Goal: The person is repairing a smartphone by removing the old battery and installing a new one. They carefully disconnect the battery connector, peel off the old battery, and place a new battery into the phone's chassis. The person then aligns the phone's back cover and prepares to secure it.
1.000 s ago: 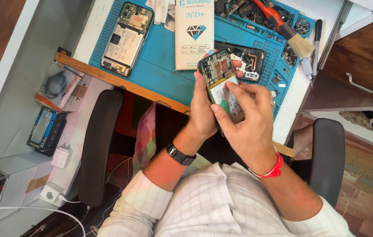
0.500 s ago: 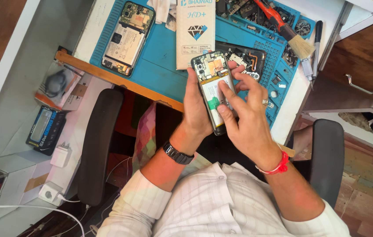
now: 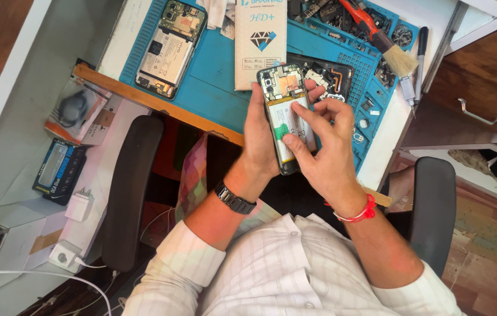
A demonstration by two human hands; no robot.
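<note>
My left hand [image 3: 262, 137] grips an opened phone [image 3: 284, 93] with its back cover off, so the circuit board and white battery show. It holds the phone upright above the near edge of the blue work mat [image 3: 216, 96]. My right hand [image 3: 323, 149] lies over the phone's lower half, its thumb and forefinger pressing on the battery [image 3: 293, 119]. A black watch is on my left wrist and a red thread band on my right.
A second opened phone [image 3: 168, 50] lies at the mat's left end. A long white box [image 3: 260, 41] lies in the middle, a black back cover [image 3: 327, 79] behind my hands. A brush [image 3: 390, 54], red tool and small parts sit at the right. Chair armrests flank me.
My hands have lifted the phone slightly farther from me. My right fingers have slid from the phone's lower end up onto the battery.
</note>
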